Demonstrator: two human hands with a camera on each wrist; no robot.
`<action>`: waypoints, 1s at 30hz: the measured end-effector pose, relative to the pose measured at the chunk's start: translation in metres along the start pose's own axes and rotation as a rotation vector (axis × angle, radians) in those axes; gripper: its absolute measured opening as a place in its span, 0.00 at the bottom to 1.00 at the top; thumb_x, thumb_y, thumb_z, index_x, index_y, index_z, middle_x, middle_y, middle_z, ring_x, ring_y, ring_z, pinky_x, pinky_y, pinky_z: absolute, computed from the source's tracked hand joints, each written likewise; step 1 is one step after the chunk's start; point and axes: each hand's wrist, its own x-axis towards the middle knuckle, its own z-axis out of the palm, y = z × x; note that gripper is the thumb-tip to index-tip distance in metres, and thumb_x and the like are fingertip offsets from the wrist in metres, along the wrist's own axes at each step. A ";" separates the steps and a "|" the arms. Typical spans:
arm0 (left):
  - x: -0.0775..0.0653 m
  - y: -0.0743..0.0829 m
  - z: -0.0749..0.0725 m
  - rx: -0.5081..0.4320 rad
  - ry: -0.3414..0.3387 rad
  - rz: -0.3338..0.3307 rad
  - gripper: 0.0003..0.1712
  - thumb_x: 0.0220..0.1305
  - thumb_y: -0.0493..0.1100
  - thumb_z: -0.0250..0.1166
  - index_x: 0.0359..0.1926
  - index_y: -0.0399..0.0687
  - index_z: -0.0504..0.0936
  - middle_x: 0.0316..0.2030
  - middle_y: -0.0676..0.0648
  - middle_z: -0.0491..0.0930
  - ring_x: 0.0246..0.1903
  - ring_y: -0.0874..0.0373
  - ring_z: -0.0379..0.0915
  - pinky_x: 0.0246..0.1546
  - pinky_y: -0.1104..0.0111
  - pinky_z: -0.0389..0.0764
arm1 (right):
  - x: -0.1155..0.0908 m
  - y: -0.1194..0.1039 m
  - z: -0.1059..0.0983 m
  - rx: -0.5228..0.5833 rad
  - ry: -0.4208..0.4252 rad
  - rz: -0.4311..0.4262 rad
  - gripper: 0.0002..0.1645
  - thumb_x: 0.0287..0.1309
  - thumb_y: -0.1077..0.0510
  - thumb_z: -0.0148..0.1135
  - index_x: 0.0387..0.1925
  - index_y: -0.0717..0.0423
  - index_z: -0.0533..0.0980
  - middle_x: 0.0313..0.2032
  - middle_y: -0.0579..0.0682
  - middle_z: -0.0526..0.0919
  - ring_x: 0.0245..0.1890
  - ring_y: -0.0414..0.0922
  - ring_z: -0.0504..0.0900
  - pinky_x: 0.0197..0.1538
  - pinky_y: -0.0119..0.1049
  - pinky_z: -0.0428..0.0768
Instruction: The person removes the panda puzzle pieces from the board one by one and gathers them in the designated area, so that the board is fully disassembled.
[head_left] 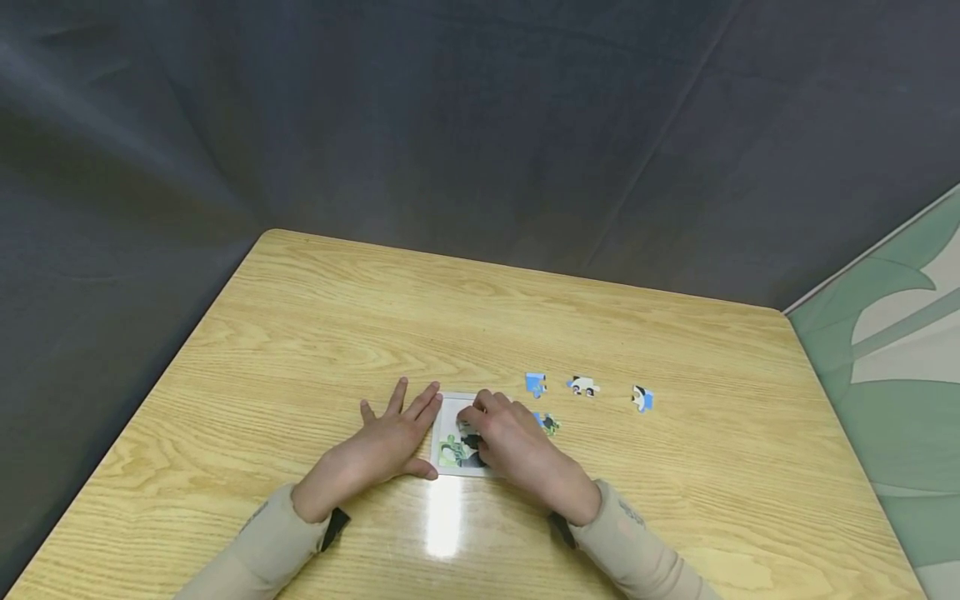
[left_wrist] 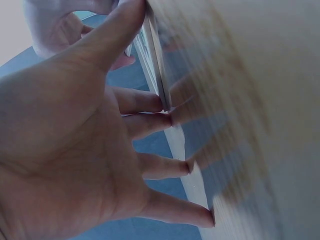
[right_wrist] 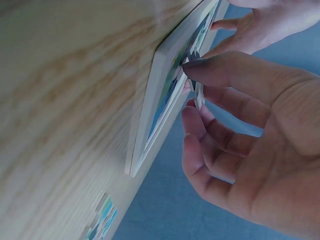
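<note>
A small white-framed puzzle tray (head_left: 437,433) lies on the table, with green, white and black pieces filling its lower part. My left hand (head_left: 390,442) spreads its fingers at the tray's left side; in the left wrist view the thumb and a fingertip touch its edge. Over the tray, my right hand (head_left: 517,442) pinches a jigsaw piece (right_wrist: 199,95) between thumb and fingers, seen edge-on in the right wrist view. The right hand hides the tray's right part in the head view.
Loose jigsaw pieces lie right of the tray: a blue one (head_left: 535,383), one with panda eyes (head_left: 583,386), a white-and-blue one (head_left: 642,398) and a green-and-dark one (head_left: 550,423). Dark cloth (head_left: 450,125) hangs behind the wooden table (head_left: 337,308).
</note>
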 end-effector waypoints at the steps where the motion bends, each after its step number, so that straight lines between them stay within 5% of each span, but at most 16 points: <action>1: 0.000 0.000 0.000 -0.001 -0.001 -0.001 0.56 0.54 0.60 0.67 0.74 0.38 0.52 0.75 0.42 0.45 0.70 0.29 0.35 0.47 0.24 0.56 | 0.000 0.000 0.000 -0.009 0.000 -0.003 0.25 0.38 0.71 0.71 0.44 0.54 0.82 0.37 0.46 0.76 0.34 0.43 0.75 0.32 0.35 0.75; 9: -0.001 0.000 0.001 -0.006 0.009 -0.002 0.56 0.53 0.60 0.68 0.74 0.37 0.53 0.75 0.42 0.46 0.70 0.29 0.36 0.47 0.23 0.56 | 0.001 0.003 -0.005 -0.107 -0.003 -0.044 0.21 0.39 0.63 0.76 0.40 0.50 0.83 0.32 0.45 0.76 0.31 0.42 0.72 0.30 0.34 0.69; 19: 0.003 -0.001 0.001 -0.003 -0.011 -0.005 0.57 0.53 0.60 0.68 0.74 0.39 0.50 0.75 0.43 0.43 0.70 0.29 0.33 0.48 0.23 0.54 | -0.017 0.050 -0.056 -0.106 0.198 -0.039 0.25 0.38 0.60 0.80 0.44 0.57 0.84 0.30 0.47 0.78 0.25 0.39 0.70 0.25 0.31 0.70; 23: 0.003 -0.002 0.000 -0.010 -0.017 -0.012 0.58 0.52 0.60 0.68 0.74 0.39 0.50 0.75 0.43 0.43 0.70 0.29 0.32 0.48 0.23 0.53 | -0.035 0.069 -0.071 -0.065 0.149 0.022 0.24 0.40 0.61 0.78 0.44 0.57 0.83 0.31 0.46 0.77 0.23 0.38 0.70 0.24 0.30 0.70; 30: 0.001 -0.001 -0.003 -0.036 -0.014 0.002 0.57 0.53 0.58 0.68 0.74 0.37 0.51 0.75 0.42 0.44 0.70 0.28 0.32 0.46 0.22 0.52 | -0.071 0.087 -0.074 0.018 -0.060 0.152 0.22 0.42 0.63 0.77 0.43 0.57 0.83 0.30 0.45 0.77 0.23 0.36 0.71 0.21 0.28 0.69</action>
